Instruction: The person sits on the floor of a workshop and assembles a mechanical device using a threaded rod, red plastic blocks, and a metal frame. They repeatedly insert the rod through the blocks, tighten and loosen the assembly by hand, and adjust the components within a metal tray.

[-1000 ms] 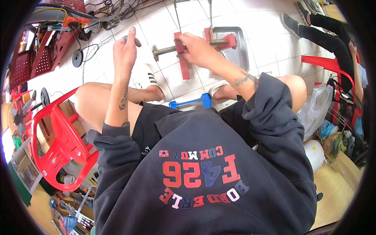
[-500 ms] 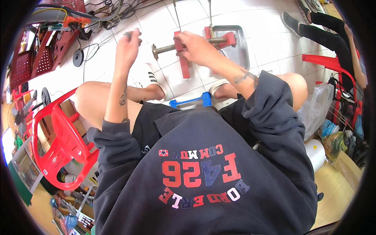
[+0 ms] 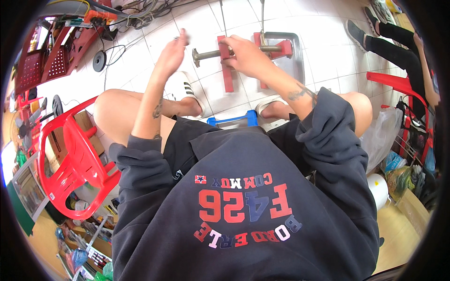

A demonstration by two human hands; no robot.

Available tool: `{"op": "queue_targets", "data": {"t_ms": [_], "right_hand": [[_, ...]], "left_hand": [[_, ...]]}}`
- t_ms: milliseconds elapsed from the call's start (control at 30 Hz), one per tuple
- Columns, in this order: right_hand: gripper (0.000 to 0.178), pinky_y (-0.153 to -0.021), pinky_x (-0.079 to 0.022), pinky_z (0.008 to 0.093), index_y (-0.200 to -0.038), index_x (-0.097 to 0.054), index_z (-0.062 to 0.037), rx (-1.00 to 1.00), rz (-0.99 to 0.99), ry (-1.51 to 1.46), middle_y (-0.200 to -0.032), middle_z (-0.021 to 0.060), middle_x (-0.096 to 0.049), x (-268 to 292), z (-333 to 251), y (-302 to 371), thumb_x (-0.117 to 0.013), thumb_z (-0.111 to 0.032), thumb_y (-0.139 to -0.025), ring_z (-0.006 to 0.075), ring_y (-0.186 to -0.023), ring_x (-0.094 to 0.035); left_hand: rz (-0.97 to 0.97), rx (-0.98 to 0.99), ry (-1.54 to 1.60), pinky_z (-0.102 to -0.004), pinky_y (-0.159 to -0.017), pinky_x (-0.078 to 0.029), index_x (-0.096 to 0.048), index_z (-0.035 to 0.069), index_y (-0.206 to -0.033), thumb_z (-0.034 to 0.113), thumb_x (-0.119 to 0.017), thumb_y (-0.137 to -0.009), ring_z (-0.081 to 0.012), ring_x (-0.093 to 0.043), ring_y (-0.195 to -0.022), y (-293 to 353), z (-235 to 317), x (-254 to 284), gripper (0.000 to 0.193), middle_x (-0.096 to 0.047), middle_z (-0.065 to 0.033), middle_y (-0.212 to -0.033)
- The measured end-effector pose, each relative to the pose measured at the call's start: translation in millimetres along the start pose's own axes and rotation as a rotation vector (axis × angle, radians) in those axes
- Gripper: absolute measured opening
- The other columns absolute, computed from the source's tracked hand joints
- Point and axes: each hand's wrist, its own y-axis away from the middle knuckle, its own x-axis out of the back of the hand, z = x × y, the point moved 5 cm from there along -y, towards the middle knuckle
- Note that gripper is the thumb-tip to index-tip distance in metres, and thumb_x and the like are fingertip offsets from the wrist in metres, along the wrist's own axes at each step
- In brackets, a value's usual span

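My right hand (image 3: 247, 55) has its fingers curled round the upper part of an upright red metal bar (image 3: 228, 82). A thick brass-coloured rod (image 3: 204, 55) passes crosswise at that bar, with a wider end piece on its left. Farther right, the rod meets a red metal block (image 3: 284, 48) beside a second red bar (image 3: 257, 38), partly behind my hand. My left hand (image 3: 171, 55) is raised in the air left of the rod's end, touching none of these parts. Its thumb points up, its fingers are smeared, and a small dark spot shows by them.
A grey metal tray (image 3: 299, 56) lies under the block. A blue stool (image 3: 233, 121) stands between my feet. Red plastic chairs (image 3: 70, 161) flank me. Cables (image 3: 140, 14) and a dark disc (image 3: 99, 61) lie at the far left. Another person's legs (image 3: 393, 49) extend in at the right.
My left hand has swung right, closer to the rod's end. My right hand keeps its grip on the red bar. The whole view has shifted slightly.
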Motion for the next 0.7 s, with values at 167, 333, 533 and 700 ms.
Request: {"op": "queue_targets", "data": {"t_ms": [167,333,533,700], "right_hand": [[0.04,-0.089,-0.052,0.0432,-0.113,-0.062,-0.0035,-0.004,0.008,0.04,-0.11,0.0147,-0.065,2.6,-3.0,-0.4,-0.079,-0.016,-0.08,0.0357,-0.104,-0.064],[0.041,-0.089,-0.052,0.0436,-0.114,-0.062,-0.0029,-0.028,-0.018,0.011,-0.11,0.0147,-0.065,2.6,-1.9,0.9,-0.08,-0.016,-0.08,0.036,-0.103,-0.064],[0.051,-0.087,-0.053,0.0437,-0.128,-0.058,-0.0031,0.021,-0.024,0.06,-0.113,0.0168,-0.063,-1.2,1.0,-1.6,-0.077,-0.015,-0.082,0.0362,-0.099,-0.065],[0.043,-0.087,-0.053,0.0437,-0.117,-0.06,-0.0037,-0.003,-0.001,0.052,-0.109,0.0149,-0.065,-1.1,1.8,-0.1,-0.079,-0.016,-0.081,0.0358,-0.1,-0.065]], "left_hand": [[0.04,-0.023,-0.128,-0.0379,-0.081,-0.052,-0.075,-0.004,-0.096,0.064,-0.039,-0.102,-0.0281,-0.068,-0.083,-4.1,-0.8,0.1,0.077,-0.071,-0.0202,-0.083],[0.159,-0.057,0.028,-0.0308,-0.07,-0.05,-0.072,-0.004,-0.092,0.056,-0.039,-0.106,-0.0126,-0.054,-0.061,3.1,28.1,27.4,0.069,-0.059,-0.0049,-0.063],[-0.163,0.048,-0.196,-0.0384,-0.098,-0.049,-0.066,-0.005,-0.124,0.064,-0.033,-0.104,-0.0293,-0.067,-0.105,-1.4,-7.9,-31.3,0.079,-0.07,-0.0256,-0.117],[0.072,0.029,-0.048,-0.0337,-0.081,-0.052,-0.07,-0.004,-0.113,0.063,-0.039,-0.103,-0.022,-0.068,-0.078,-4.2,19.9,10.0,0.075,-0.076,-0.0155,-0.089]]}}
